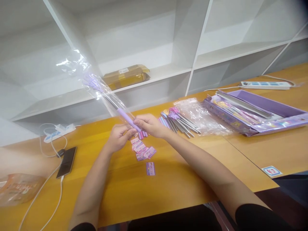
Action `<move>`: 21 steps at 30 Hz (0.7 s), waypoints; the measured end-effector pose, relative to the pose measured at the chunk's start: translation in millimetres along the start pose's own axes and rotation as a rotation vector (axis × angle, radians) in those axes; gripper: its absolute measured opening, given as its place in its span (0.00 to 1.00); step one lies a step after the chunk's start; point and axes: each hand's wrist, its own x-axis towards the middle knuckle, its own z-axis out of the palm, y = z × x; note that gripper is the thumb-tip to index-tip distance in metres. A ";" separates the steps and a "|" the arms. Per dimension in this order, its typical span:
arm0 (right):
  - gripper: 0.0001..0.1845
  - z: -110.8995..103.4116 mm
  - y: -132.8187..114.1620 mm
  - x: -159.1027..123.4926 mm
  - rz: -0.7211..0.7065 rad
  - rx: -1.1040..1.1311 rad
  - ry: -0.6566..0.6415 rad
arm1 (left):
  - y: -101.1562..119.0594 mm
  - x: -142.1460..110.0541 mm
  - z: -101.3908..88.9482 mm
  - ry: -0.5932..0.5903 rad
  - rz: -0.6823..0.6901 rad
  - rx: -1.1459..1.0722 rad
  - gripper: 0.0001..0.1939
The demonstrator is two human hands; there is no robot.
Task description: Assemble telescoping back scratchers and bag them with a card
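Both hands grip the lower end of a back scratcher (124, 115), which slants up and to the left inside a clear plastic bag (83, 64). It has a purple hand-shaped head, a metal rod and a purple handle. My left hand (119, 137) is closed at the handle's bottom end, thumb on top. Just to the right, my right hand (151, 125) pinches the handle and bag. Below them lie several small printed cards (141, 149), with a single purple card (150, 168) nearer me. Metal rods with coloured hand-shaped heads (181, 120) are piled beyond my right hand, partly hidden.
Clear plastic bags (202, 115) lie beside an open purple box (243, 123) holding wrapped items. White shelves (144, 41) rise behind, with a brown taped parcel (126, 77). At left are a phone (66, 162), cables, a power strip (59, 133) and an orange-printed bag (22, 189).
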 end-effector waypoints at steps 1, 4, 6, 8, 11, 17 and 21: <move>0.28 -0.3 0.3 0.6 -0.023 -0.038 0.002 | -0.8 0.8 -4.1 0.024 -0.006 0.026 0.23; 0.22 -0.5 4.2 2.3 -0.038 -0.170 -0.095 | -3.7 4.0 -20.5 0.183 -0.034 -0.099 0.27; 0.16 0.9 11.5 2.7 -0.008 -0.245 -0.214 | -5.9 7.0 -31.5 0.396 -0.042 -0.241 0.25; 0.11 4.1 22.1 2.3 0.037 -0.302 -0.331 | -8.1 10.3 -39.6 0.582 -0.055 -0.313 0.21; 0.06 11.2 38.9 -0.1 0.120 -0.351 -0.471 | -10.8 13.9 -43.3 0.677 -0.100 -0.325 0.21; 0.06 27.5 53.6 -5.1 0.252 -0.374 -0.607 | -13.4 14.0 -32.1 0.681 -0.121 -0.265 0.18; 0.07 42.4 58.7 -9.4 0.305 -0.390 -0.693 | -15.0 12.5 -25.5 0.715 -0.102 -0.158 0.16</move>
